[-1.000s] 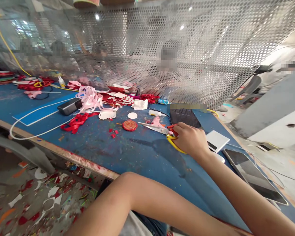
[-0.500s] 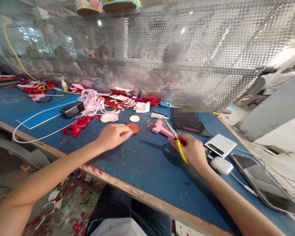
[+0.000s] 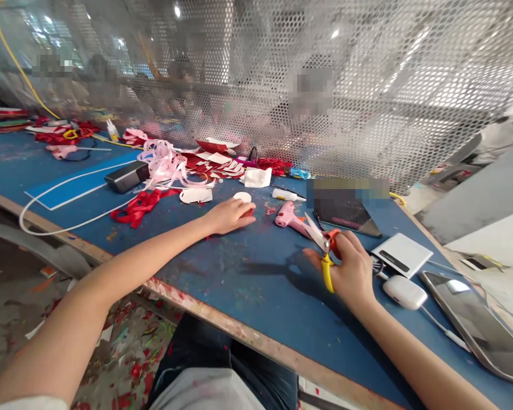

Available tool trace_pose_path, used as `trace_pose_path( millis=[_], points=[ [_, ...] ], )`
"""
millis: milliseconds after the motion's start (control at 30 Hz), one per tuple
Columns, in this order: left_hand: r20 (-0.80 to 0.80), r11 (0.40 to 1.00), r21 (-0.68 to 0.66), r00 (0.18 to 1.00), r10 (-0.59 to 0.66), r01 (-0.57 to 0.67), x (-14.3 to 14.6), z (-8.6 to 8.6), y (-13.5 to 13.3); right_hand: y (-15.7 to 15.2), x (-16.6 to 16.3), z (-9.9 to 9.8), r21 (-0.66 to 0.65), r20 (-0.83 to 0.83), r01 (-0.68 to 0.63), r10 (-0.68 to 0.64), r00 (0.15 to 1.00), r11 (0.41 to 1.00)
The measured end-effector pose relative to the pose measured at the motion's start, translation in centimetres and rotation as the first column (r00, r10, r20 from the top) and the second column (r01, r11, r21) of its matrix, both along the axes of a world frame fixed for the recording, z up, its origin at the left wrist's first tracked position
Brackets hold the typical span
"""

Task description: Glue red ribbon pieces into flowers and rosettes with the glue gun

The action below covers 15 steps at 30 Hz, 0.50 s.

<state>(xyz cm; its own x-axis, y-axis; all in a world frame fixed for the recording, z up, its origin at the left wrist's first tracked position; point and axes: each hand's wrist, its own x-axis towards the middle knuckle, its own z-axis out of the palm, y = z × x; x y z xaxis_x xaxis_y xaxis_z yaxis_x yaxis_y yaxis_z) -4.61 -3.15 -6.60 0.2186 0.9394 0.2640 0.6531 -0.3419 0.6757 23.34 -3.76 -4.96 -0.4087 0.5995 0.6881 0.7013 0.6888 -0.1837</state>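
My right hand (image 3: 350, 270) grips a pair of scissors (image 3: 325, 250) with yellow and red handles, blades pointing up and to the left above the blue table (image 3: 248, 285). My left hand (image 3: 228, 215) reaches across the table and lies over a round red paper disc (image 3: 248, 213), fingers curled down on it; only the disc's edge shows. A white paper circle (image 3: 242, 197) lies just beyond that hand. A pink glue gun (image 3: 291, 217) rests between my two hands.
Red ribbon (image 3: 139, 206), pink ribbon (image 3: 165, 165) and red-and-white paper cutouts (image 3: 216, 162) pile up at the back. A black box (image 3: 126, 176), a tablet (image 3: 474, 324), a white case (image 3: 404, 291) and a white card (image 3: 402, 254) sit around. A perforated metal screen (image 3: 367, 85) borders the table; people work behind it.
My left arm came up and reached out to the red disc, now covering it. My right hand lifted the scissors off the table and drew them nearer.
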Motion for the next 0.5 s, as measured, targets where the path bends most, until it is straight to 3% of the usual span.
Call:
trace_pose_path(
  millis=[133,267,333,433,500],
  points=[
    [0.295,0.995,-0.066,0.951,0.090,-0.074,-0.9,0.6,0.1,0.5,0.0,-0.5,0.012,-0.018,-0.035,0.036,0.999,0.999],
    [0.545,0.988,-0.143,0.828,0.128,-0.058,-1.2,1.5,0.4,1.1,0.1,-0.9,0.022,-0.023,-0.078,0.078,0.997,0.997],
    [0.760,0.976,-0.214,0.636,0.136,0.048,-1.0,1.9,0.0,1.2,0.2,-0.9,0.043,-0.018,-0.085,0.086,0.996,0.995],
    [0.948,0.904,-0.268,0.256,0.187,0.332,0.2,2.4,-1.1,0.9,0.4,-0.7,0.078,-0.006,-0.075,0.076,0.997,0.994],
    [0.965,0.845,-0.257,0.167,0.201,0.469,1.2,2.4,-1.9,0.7,0.4,-0.6,0.081,0.014,-0.051,0.050,0.999,0.995]
  ],
)
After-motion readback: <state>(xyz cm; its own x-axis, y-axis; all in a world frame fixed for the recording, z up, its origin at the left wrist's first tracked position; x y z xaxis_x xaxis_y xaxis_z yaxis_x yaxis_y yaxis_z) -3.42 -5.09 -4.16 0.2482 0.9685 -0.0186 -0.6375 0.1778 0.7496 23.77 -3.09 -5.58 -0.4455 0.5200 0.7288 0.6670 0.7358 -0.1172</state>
